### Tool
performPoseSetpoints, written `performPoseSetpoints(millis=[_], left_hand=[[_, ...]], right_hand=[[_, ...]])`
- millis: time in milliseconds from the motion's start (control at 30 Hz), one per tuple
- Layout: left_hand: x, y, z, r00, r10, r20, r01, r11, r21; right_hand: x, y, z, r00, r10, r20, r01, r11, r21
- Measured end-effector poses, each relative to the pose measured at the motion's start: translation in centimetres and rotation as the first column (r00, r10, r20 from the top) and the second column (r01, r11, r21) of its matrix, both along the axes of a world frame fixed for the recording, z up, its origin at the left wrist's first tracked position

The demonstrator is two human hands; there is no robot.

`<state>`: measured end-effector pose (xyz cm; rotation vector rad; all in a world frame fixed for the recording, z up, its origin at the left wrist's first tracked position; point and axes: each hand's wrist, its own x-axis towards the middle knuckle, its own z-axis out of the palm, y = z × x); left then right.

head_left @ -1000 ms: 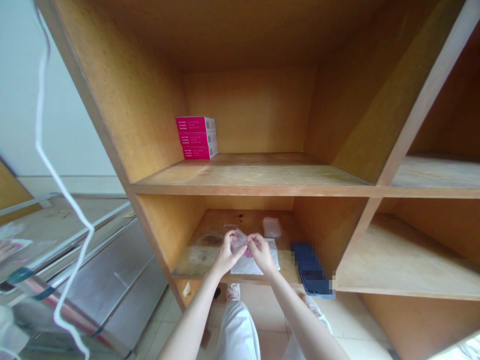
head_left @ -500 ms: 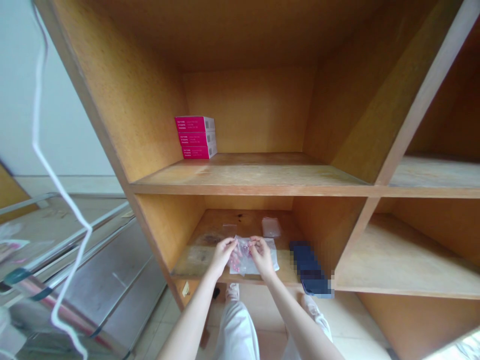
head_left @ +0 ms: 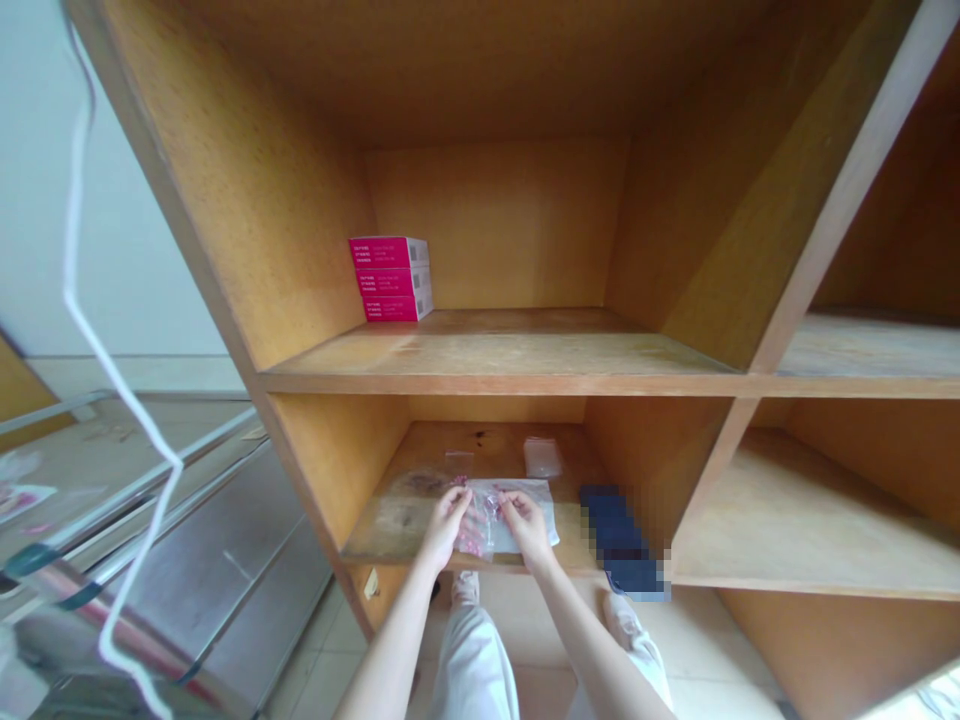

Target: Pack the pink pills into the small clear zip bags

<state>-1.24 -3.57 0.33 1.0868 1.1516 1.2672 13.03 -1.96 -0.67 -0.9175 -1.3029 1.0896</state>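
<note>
Over the lower shelf, my left hand [head_left: 451, 512] pinches the left side of a clear plastic bag [head_left: 475, 530] with small pink-red pieces in it. The fingers of my right hand [head_left: 520, 512] are closed at the right of the same bag, near its upper part. Beneath my hands lies a whitish sheet or pouch [head_left: 541, 492], partly covered by the bag and my right hand. Behind it on the shelf is a small clear packet [head_left: 541, 457]. Another thin clear piece [head_left: 459, 461] lies to the left.
Three pink boxes [head_left: 390, 280] are stacked on the upper shelf [head_left: 510, 352] at the left. A dark blue, partly pixelated object [head_left: 619, 535] sits at the lower shelf's right edge. A white cable [head_left: 112, 370] hangs at the left, before a metal cart [head_left: 225, 560].
My hands and the clear bag have moved slightly down. The bag's left part hangs lower, and more of the whitish sheet's top shows between my hands.
</note>
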Motion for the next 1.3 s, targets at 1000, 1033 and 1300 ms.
performPoseSetpoints(millis=[1000,1033,1300], left_hand=[[-0.34,-0.1,-0.05,0.991,-0.129,-0.019,0.128,0.991,-0.028],[-0.33,-0.12,-0.01,0.991,-0.131,-0.022,0.131,0.991,-0.025],[-0.33,-0.03,-0.11,0.994,-0.112,-0.006,0.112,0.994,0.017]], right_hand=[[-0.02,0.15,-0.37,0.999,-0.043,-0.015,0.042,0.998,-0.047],[0.0,0.11,-0.32,0.999,-0.039,-0.015,0.039,0.998,-0.046],[-0.01,0.07,-0.4,0.999,0.037,-0.031,-0.037,0.999,0.003]])
